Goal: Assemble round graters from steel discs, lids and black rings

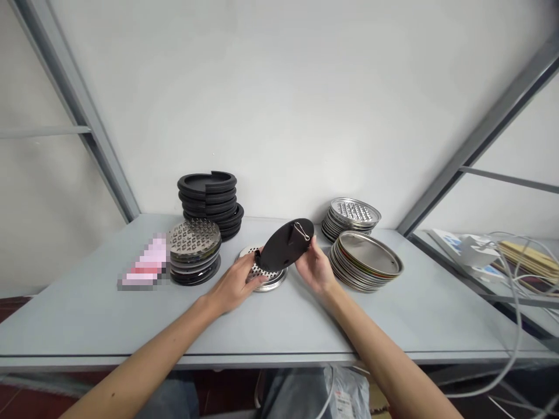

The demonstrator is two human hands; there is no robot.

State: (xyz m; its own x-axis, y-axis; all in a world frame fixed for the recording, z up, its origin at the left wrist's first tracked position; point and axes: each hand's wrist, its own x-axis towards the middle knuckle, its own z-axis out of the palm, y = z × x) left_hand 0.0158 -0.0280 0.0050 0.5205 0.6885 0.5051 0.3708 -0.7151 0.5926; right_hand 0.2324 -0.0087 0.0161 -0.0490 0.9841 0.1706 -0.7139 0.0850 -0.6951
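A flat black round disc [286, 245] is held tilted above the table, a bent metal wire clip [301, 231] on its face near the upper right. My right hand [317, 269] grips its right edge, with some fingers hidden behind it. My left hand [236, 283] is at its lower left edge, fingertips against the rim and thumb stretched below. Under the disc lies a small stack of round metal grater plates [271, 283] with holes, partly covered by the disc and my left hand.
Black ring-shaped holders [207, 195] are stacked at the back left, behind a pile of grater discs [194, 238]. On the right stand plain metal plates [371, 253] and more grater plates [354, 210]. A blurred pink item [146, 265] lies left. White cables [517, 314] hang at right.
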